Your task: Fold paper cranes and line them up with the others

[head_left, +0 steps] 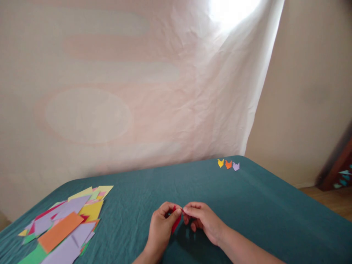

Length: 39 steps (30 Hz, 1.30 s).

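Between my hands, just above the table, is a small piece of folded red paper (176, 224). My left hand (164, 223) pinches it between thumb and fingers, which cover much of it. From the right, the thumb and forefinger of my right hand (202, 222) close on a narrow tip of the same paper; its other fingers are loosely curled. At the far right of the table lie three small folded paper figures side by side: a yellow one (220, 163), an orange one (228, 164) and a lilac one (235, 166).
A loose heap of coloured paper sheets (66, 207) spreads over the left side of the table, an orange sheet (60, 231) on top. Dark green cloth (132, 205) covers the table. Behind it hangs a pale sheet (165, 110); a dark reddish object (339, 168) stands at the right edge.
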Motion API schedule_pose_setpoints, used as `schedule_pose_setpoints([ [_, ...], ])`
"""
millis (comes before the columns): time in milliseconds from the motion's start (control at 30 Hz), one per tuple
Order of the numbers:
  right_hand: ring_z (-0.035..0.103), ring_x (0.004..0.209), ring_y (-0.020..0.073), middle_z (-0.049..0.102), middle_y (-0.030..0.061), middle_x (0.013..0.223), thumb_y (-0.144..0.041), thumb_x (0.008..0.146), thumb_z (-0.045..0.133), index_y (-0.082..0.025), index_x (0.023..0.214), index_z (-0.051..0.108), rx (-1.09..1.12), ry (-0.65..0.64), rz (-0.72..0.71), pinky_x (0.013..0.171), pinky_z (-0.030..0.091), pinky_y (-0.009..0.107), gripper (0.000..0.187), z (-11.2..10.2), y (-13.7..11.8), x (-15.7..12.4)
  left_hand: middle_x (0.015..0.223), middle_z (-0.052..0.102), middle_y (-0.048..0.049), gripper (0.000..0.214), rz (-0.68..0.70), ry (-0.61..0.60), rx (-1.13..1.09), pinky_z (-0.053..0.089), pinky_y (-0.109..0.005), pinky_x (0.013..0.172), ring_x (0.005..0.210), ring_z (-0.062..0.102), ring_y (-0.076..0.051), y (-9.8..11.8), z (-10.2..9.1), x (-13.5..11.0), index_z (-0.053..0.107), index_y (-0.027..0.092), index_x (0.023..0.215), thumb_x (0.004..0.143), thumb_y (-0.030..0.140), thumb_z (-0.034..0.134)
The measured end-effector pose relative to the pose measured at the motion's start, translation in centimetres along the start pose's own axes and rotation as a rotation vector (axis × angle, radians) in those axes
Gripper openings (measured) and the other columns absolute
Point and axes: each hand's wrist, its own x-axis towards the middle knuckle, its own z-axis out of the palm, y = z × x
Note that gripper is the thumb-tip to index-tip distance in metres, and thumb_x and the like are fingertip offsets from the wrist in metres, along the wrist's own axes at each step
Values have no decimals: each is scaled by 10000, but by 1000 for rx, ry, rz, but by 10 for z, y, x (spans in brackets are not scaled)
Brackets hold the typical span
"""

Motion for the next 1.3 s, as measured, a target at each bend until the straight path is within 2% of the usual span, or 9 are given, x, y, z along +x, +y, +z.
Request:
schedule_pose_setpoints([
  [300, 534, 591, 110, 593, 22, 650, -278, 724, 667, -121, 762, 621, 26, -30, 24, 434, 344, 178, 168, -3, 1, 2, 593, 589, -7, 230, 8, -11, 3, 332, -177, 445, 461, 422, -80, 2, 1, 0, 667, 144, 712, 750, 368, 635],
  [567, 489, 547, 93, 570, -7, 604, -379, 732, 664, -131, 748, 617, -131, 12, -97, 453, 340, 187, 253, 0, -2, 1, 542, 549, 12, 270, -40, -1, -10, 314, -179, 424, 433, 404, -79, 5, 3, -2, 646, 136, 690, 723, 404, 644],
  [800, 527, 599, 113, 589, 9, 648, -393, 731, 668, -133, 779, 635, -120, -31, -55, 468, 343, 191, 266, 0, -6, -1, 537, 534, 19, 273, -34, 28, -22, 309, -176, 430, 446, 399, -80, 6, 1, 0, 654, 142, 691, 706, 414, 662],
  [1067, 473, 542, 85, 601, -1, 647, -373, 750, 652, -140, 747, 644, -308, -48, -150, 500, 345, 204, 233, -7, -11, 0, 495, 480, 41, 245, -34, -30, -49, 279, -171, 415, 422, 366, -64, 4, 1, 0, 635, 137, 678, 725, 377, 653],
  [1300, 456, 519, 79, 588, -10, 635, -397, 732, 661, -146, 737, 630, -322, -32, -134, 493, 343, 201, 254, -7, -10, 0, 510, 498, 31, 261, -16, -12, -1, 301, -181, 427, 427, 387, -74, 5, 2, 0, 649, 139, 674, 711, 397, 659],
])
